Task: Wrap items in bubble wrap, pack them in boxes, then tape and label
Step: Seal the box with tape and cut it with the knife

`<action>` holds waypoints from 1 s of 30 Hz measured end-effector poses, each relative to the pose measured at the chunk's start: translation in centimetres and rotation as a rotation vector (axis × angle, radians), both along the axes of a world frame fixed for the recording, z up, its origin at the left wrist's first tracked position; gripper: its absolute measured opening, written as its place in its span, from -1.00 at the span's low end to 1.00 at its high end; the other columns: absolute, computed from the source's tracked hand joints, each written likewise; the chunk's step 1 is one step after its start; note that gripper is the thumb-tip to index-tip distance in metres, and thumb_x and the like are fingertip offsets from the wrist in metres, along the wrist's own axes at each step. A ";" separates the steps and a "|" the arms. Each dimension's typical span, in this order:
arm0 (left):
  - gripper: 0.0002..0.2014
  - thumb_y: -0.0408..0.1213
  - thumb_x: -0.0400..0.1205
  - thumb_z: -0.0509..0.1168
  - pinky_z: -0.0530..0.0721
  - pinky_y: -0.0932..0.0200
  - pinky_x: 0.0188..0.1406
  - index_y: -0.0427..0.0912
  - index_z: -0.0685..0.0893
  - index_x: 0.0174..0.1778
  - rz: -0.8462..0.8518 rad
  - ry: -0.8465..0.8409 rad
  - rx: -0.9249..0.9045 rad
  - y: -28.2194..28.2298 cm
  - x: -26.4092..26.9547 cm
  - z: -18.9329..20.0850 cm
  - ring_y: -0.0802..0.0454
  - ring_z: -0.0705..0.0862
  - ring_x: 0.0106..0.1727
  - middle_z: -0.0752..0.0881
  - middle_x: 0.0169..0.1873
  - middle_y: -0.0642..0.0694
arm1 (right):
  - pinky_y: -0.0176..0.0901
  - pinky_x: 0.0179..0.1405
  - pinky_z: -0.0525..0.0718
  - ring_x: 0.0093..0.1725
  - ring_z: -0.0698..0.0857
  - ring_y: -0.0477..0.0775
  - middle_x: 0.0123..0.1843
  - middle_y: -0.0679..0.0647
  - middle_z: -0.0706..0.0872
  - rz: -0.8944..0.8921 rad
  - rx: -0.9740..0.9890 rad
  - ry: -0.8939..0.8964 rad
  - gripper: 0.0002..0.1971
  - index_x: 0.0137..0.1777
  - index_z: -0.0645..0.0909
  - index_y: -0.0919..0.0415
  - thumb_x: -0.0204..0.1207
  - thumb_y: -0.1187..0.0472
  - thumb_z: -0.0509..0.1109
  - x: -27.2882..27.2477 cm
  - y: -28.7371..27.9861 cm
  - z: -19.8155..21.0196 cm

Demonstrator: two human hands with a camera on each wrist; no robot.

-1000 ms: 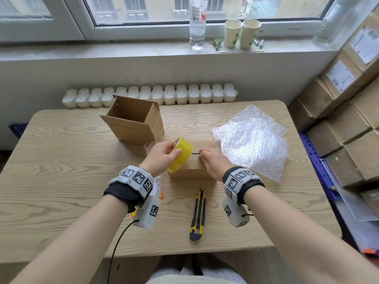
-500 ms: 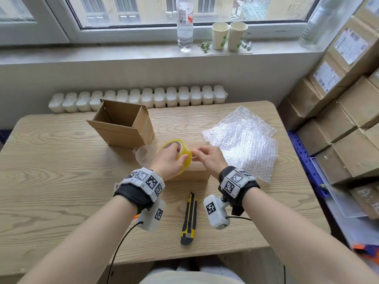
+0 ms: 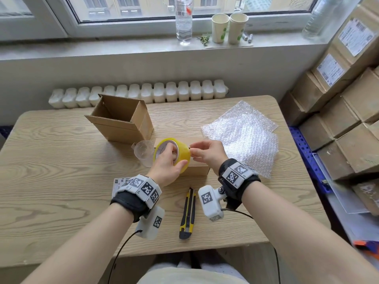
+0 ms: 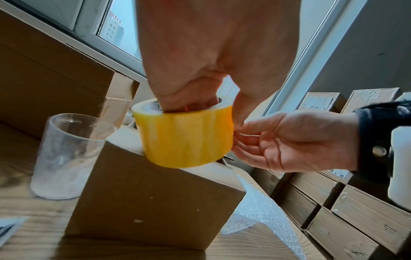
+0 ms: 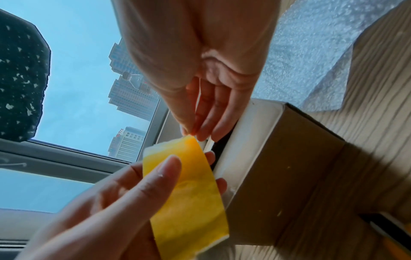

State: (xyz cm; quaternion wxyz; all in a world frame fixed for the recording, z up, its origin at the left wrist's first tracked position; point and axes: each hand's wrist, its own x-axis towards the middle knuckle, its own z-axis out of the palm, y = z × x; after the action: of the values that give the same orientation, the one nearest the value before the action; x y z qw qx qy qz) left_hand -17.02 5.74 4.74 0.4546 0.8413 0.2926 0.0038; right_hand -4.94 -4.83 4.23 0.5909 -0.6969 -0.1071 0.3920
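Observation:
My left hand (image 3: 176, 158) grips a yellow tape roll (image 3: 181, 153), fingers through the core and thumb on the outside. The roll hovers just above a small closed cardboard box (image 3: 198, 171) at the table's middle. My right hand (image 3: 192, 153) pinches the tape's loose end at the roll's right edge with thumb and forefinger. The left wrist view shows the tape roll (image 4: 184, 137) over the box (image 4: 155, 202). In the right wrist view the pinch sits at the top edge of the tape roll (image 5: 189, 193). The box's contents are hidden.
An open cardboard box (image 3: 121, 119) stands at the back left. A clear plastic cup (image 3: 143, 152) stands beside the small box. Bubble wrap sheets (image 3: 242, 136) lie to the right, a yellow utility knife (image 3: 187, 214) at the front, label sheets (image 3: 119, 184) under my left wrist. Stacked boxes (image 3: 344, 111) fill the right side.
A second ago a short strip of tape stretched between the roll and my right hand. My right fingers have since closed in on the roll's edge, and the roll has turned in my left hand.

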 end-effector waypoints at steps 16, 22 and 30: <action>-0.48 -0.28 0.56 0.41 0.71 -0.15 0.05 0.06 0.31 0.35 0.029 -0.142 0.005 -0.2 -0.9 1.1 -0.06 0.76 -0.04 0.75 -0.07 0.02 | -0.17 -0.05 0.73 -0.24 0.68 0.03 -0.24 0.16 0.70 0.005 0.007 -0.062 -0.83 0.03 0.68 0.49 0.46 0.51 0.38 -0.6 0.4 1.1; -0.46 -0.30 0.57 0.39 0.67 -0.06 0.06 -0.09 0.33 0.43 -0.002 -0.161 0.190 -1.0 -1.0 0.8 -0.08 0.75 0.00 0.64 -0.01 0.15 | -0.02 -0.09 0.72 -0.34 0.66 0.04 -0.35 0.16 0.71 0.037 -0.020 -0.150 -0.94 -0.13 0.75 0.39 0.42 0.40 0.51 -1.0 0.1 1.0; -0.43 -0.26 0.57 0.38 0.69 -0.15 -0.06 0.12 0.22 0.38 -0.011 -0.136 0.279 -1.0 -1.6 0.1 -0.20 0.76 -0.03 0.69 -0.02 0.08 | 0.09 -0.04 0.71 -0.34 0.60 -0.01 -0.38 0.03 0.60 0.111 -0.145 -0.260 -0.82 -0.28 0.58 0.17 0.56 0.34 0.37 -1.4 1.2 0.2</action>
State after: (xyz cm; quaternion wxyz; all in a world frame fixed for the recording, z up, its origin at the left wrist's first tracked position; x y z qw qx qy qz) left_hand -18.60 4.73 4.85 0.3520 0.8957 0.2532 0.0990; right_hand -6.29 -3.65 4.44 0.4979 -0.7755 -0.1924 0.3372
